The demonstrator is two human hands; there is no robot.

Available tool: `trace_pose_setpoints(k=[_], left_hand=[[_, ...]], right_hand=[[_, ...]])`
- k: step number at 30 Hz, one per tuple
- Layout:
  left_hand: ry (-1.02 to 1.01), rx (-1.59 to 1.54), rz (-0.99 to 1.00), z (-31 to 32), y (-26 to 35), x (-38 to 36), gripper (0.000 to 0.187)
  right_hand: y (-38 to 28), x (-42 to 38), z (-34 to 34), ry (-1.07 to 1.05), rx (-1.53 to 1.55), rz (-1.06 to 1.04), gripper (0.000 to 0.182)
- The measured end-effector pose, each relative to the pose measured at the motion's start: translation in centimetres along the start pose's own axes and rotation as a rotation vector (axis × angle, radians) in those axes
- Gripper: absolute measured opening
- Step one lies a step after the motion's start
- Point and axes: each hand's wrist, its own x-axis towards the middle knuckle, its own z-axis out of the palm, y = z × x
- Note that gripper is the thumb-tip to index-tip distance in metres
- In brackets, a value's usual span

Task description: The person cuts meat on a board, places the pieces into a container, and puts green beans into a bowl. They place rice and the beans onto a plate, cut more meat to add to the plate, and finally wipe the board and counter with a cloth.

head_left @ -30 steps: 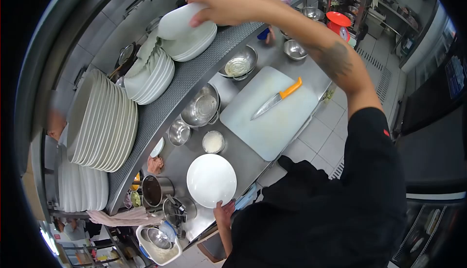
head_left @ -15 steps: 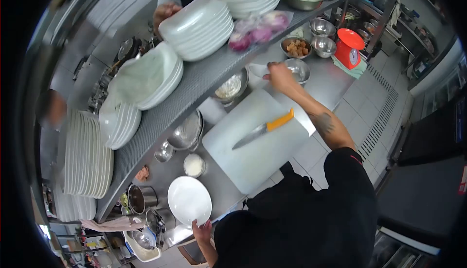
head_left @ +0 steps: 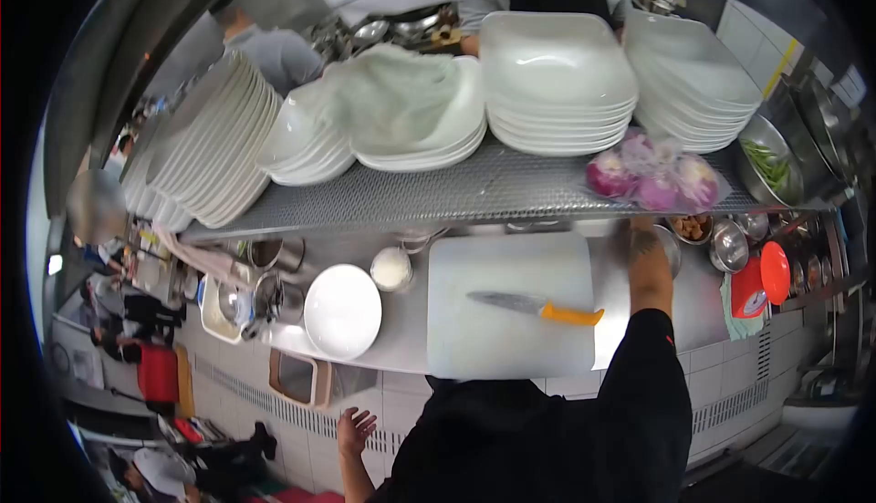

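My left hand (head_left: 356, 430) hangs in the air in front of the counter, fingers apart, holding nothing. Beyond it a round white dish (head_left: 343, 311) rests near the counter's front edge. My right hand (head_left: 641, 227) reaches under the raised shelf, beside a metal bowl (head_left: 671, 249); its fingers are hidden by the shelf edge and the bag of onions. Between my arms lies a white cutting board (head_left: 493, 348). On it is a knife (head_left: 573, 314) with a yellow-orange handle, blade pointing left. A small container of white stuff (head_left: 391, 269) stands left of the board.
The perforated shelf (head_left: 411, 202) above the counter carries stacks of white plates (head_left: 214, 143), square white bowls (head_left: 557, 65) and bagged red onions (head_left: 655, 179). Right of my arm are a bowl of brown chunks (head_left: 692, 228) and a red scale (head_left: 762, 284). Other people stand beyond the shelf.
My left hand has come off the white dish's rim and moved back from it. My right hand has gone farther under the shelf. The view has turned and levelled.
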Motion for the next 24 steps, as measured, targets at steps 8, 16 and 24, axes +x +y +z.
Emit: trace_pose_setpoints(k=[8,16,24], left_hand=[[0.067,-0.110,-0.108,-5.3,-3.6,4.5,0.038],[0.024,0.142,-0.043,-2.3,-1.7,6.7,0.034],[-0.068,0.324,-0.053,-4.5,-2.2,8.3,0.030]], right_hand=[[7.7,-8.6,-7.8,0.267,0.145,0.478,0.029],[14.2,-17.9,-4.4,0.048,0.707,0.733,0.020],[31.7,-18.4,-4.8,0.260,0.582,0.366,0.010]])
